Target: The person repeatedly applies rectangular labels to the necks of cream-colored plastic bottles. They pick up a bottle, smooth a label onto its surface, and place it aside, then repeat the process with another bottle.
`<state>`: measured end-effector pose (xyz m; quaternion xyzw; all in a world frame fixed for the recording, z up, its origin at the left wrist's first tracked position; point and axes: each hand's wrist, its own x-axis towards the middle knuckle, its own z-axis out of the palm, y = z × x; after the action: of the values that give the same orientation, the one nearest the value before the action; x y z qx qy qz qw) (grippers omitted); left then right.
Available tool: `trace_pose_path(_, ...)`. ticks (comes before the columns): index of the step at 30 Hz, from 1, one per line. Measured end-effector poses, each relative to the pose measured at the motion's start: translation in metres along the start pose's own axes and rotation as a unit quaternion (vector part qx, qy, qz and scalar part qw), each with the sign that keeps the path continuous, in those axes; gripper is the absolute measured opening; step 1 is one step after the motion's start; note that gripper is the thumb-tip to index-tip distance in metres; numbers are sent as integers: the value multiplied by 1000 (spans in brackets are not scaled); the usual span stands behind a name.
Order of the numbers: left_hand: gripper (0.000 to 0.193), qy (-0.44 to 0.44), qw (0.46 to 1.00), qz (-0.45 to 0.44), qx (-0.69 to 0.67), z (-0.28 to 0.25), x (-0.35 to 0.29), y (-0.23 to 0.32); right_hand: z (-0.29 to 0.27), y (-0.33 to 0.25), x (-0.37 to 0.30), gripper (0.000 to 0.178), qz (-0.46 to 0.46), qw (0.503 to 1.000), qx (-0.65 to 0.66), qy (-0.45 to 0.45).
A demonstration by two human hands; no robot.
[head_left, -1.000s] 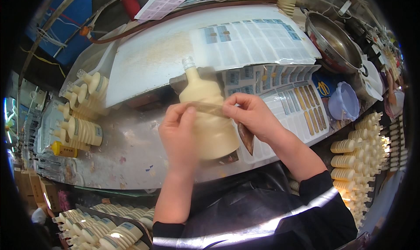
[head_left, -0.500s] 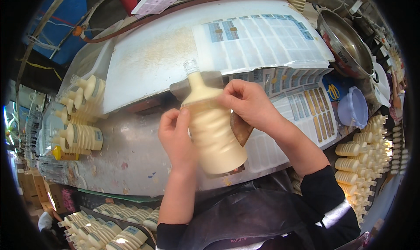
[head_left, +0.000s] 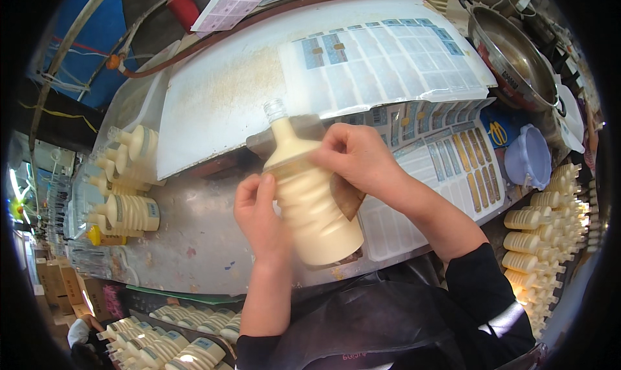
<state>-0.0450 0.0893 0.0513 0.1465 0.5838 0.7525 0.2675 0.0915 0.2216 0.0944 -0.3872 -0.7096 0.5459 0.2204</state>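
A cream-coloured bottle (head_left: 320, 215) with a ribbed body and a clear threaded neck lies tilted in front of me, its neck pointing away. Across its shoulder runs a thin greyish label strip (head_left: 291, 167). At the strip's left end my left hand (head_left: 259, 208) is closed, thumb against the bottle's side. My right hand (head_left: 362, 156) pinches at the strip's right end, fingertips on the shoulder. How firmly either hand grips the strip is hidden by the fingers. Beneath the bottle, a brown support (head_left: 346, 198) shows partly.
A white board (head_left: 213, 111) bearing a label sheet (head_left: 388, 59) spans the far side. More label sheets (head_left: 453, 169) lie at right, near a lavender basin (head_left: 527, 156) and a metal pan (head_left: 514, 53). Cream bottles (head_left: 132, 211) stand at left; several more (head_left: 533, 240) crowd the right.
The bottle's neck has shifted slightly left and nearer within the view, which itself has moved a little. Both hands keep their places at the strip, the right fingertips slightly farther left.
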Motion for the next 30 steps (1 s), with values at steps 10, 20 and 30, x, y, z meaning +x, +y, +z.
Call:
trace_pose_path(10,26,-24,1000,-20,-1,2,1,4,-1,18,10,36,-11,999,34,-25)
trace_pose_path(20,31,-113,990,-13,87,15,2,15,3,21,1,34,24,991,121,-57)
trace_pose_path(30,30,-107,992,-8,67,22,-1,13,7,27,3,34,1,994,97,-46)
